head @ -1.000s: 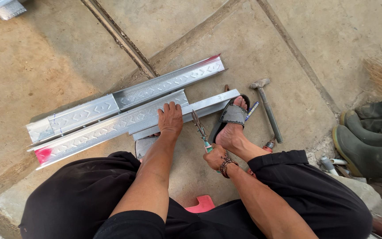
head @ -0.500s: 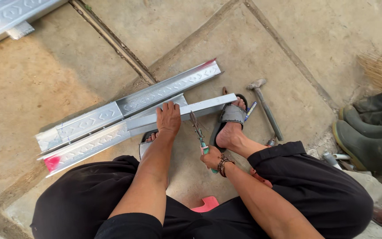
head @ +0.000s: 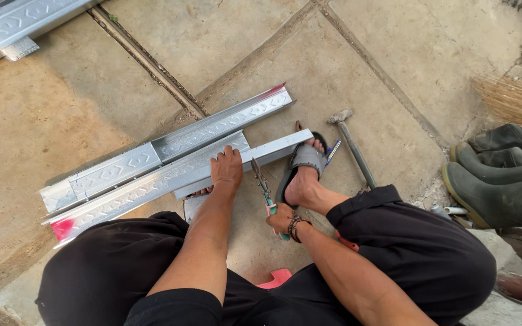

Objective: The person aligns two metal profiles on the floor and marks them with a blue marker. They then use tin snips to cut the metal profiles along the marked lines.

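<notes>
I squat on a concrete floor over several silver metal channels (head: 152, 163) with embossed sides. My left hand (head: 226, 169) presses flat on the nearest short channel (head: 273, 151), holding it down. My right hand (head: 282, 218) grips the green handles of tin snips (head: 262, 184), whose blades point up at that channel's edge beside my left hand. My sandalled right foot (head: 303, 169) rests on the channel's right end.
A hammer (head: 351, 145) lies right of my foot. Dark green rubber boots (head: 496, 181) stand at the right edge, with a straw broom (head: 515, 99) above them. More channel lies at the top left (head: 13, 27). A pink object (head: 276, 279) sits between my legs.
The view has shifted so the channels sit slightly lower and further right. My hands and the snips keep the same hold on the short channel.
</notes>
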The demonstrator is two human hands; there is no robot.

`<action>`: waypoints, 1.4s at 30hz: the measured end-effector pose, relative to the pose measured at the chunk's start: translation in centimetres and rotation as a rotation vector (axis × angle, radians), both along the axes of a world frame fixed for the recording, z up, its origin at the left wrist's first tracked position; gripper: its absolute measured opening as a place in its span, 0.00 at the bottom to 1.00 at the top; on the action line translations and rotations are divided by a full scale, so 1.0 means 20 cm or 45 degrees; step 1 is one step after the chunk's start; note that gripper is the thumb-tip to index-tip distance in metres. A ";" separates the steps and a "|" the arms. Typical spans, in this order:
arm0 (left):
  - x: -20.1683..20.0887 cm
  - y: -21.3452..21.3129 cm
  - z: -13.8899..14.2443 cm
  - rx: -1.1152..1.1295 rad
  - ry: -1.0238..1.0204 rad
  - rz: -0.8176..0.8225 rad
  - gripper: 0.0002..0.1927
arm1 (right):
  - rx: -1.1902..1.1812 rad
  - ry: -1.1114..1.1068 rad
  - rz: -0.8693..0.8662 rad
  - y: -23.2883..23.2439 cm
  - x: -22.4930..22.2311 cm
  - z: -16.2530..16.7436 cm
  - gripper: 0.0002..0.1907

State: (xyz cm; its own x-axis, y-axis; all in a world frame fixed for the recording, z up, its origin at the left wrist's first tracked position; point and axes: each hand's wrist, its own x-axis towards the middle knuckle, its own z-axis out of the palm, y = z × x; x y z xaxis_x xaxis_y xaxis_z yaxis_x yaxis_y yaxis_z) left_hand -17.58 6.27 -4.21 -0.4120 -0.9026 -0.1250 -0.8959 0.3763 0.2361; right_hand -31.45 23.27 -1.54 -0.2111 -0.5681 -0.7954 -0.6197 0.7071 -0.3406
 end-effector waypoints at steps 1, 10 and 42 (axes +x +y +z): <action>0.00 0.01 0.00 -0.010 0.003 0.000 0.08 | -0.017 -0.025 -0.029 0.01 0.00 -0.01 0.15; 0.05 0.07 0.02 -0.100 0.093 -0.021 0.15 | -0.241 0.032 0.005 0.11 -0.02 -0.18 0.14; 0.02 0.01 -0.09 0.202 -0.038 0.045 0.09 | -0.212 0.089 0.634 0.07 -0.02 -0.24 0.07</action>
